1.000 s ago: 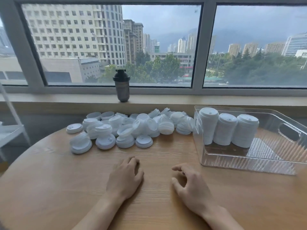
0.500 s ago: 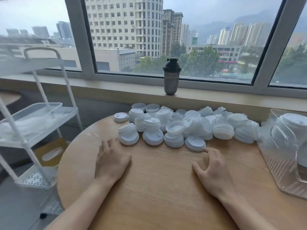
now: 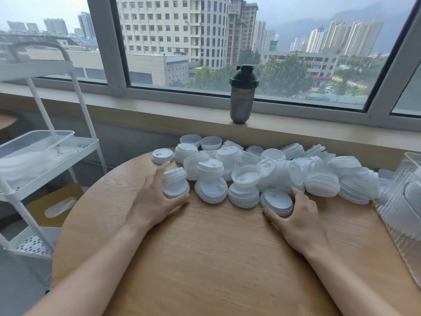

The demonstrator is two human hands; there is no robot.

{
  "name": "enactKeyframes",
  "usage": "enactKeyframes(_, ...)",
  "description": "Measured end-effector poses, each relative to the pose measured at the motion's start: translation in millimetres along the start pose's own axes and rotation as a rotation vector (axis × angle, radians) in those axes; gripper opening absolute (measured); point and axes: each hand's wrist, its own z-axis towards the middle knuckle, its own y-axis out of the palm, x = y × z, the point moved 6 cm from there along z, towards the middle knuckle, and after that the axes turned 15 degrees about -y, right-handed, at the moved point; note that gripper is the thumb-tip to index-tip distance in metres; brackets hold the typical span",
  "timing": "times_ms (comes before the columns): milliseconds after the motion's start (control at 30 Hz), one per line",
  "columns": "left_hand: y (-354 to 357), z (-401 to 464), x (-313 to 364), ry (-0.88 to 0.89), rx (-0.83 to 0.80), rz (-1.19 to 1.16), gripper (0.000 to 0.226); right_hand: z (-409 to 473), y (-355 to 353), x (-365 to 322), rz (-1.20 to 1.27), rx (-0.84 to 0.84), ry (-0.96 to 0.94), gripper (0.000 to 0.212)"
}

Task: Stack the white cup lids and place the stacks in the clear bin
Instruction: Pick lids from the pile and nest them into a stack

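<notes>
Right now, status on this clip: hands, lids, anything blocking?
Left hand cupping a short lid stack. Right hand gripping a flat lid. Lid pile unsorted, clear bin at right edge. Nothing blocking.

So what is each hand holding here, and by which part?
Left hand grips a short lid stack by its sides; right hand grips another at its rim.
</notes>
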Motion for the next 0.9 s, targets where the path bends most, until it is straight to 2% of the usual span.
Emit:
enactKeyframes(100, 2.9, -2.4, 2.9, 0.022, 0.000, 0.031, 0.077, 0.4, -0.4, 1.8, 0.002, 0.006, -0.012, 0.091)
enactKeyframes(167, 4.2, -8.6, 4.9, 0.043, -0.009, 0.029, 0.073, -3.1, -2.1, 1.1, 0.013, 0.009, -0.022, 0.088)
enactKeyframes(467, 21.9, -74.8, 31.7, 0.167, -0.081, -0.030, 0.074, -42.9, -24.9, -5.2, 0.054, 0.009, -0.054, 0.084)
enactKeyframes(633, 44.7, -126.4, 59.6, 0.224, -0.137, -0.063, 0.072, -75.9, -49.8, -2.2, 0.084, 0.015, -0.067, 0.071)
enactKeyframes(900, 79.2, -185.9, 102.0, 0.302, -0.187, -0.053, 0.090, -127.6, -97.1, 14.3, 0.085, -0.017, -0.051, 0.067)
